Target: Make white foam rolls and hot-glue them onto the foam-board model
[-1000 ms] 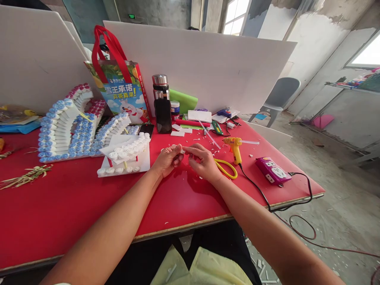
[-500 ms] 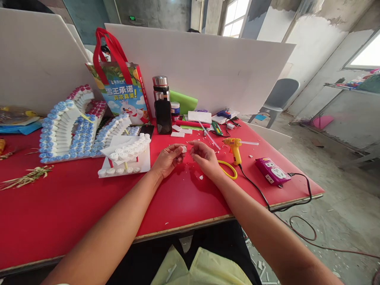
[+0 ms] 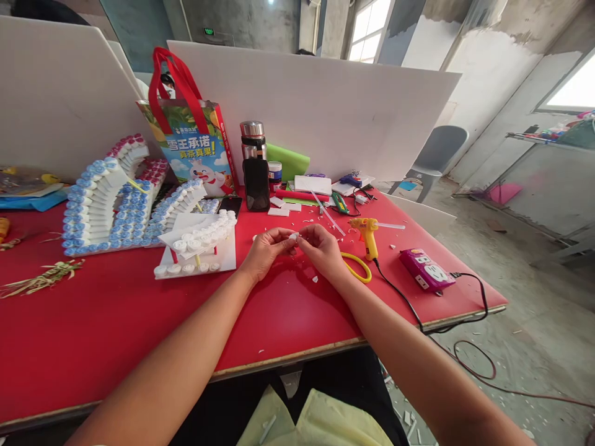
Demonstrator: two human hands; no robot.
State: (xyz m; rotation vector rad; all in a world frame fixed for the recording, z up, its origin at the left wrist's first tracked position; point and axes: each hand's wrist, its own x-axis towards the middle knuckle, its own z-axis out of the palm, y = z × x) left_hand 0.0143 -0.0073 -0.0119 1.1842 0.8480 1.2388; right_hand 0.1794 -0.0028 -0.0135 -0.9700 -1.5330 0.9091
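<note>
Between my fingertips, over the red table, is a small white piece [image 3: 294, 235], too small to make out its kind. My left hand [image 3: 268, 251] pinches it from the left. My right hand [image 3: 321, 246] is closed, its thumb and index fingertips pressed at the piece's right side. Left of my hands stands a white tiered model [image 3: 199, 244] with rows of white rosettes. A yellow glue gun [image 3: 367, 234] with a clear glue stick rests to the right, and a yellow ring [image 3: 357, 267] lies beside my right wrist.
Larger models with blue rosettes [image 3: 90, 204] stand at left, near a gift bag [image 3: 199, 155] and a thermos [image 3: 253, 139]. A purple power box [image 3: 425, 269] sits at right, its cord trailing off the table edge. White scraps [image 3: 315, 279] dot the red tabletop [image 3: 288, 322].
My right hand has moved left to meet my left hand, and its fingertips now close at the white piece. The view has shifted very slightly.
</note>
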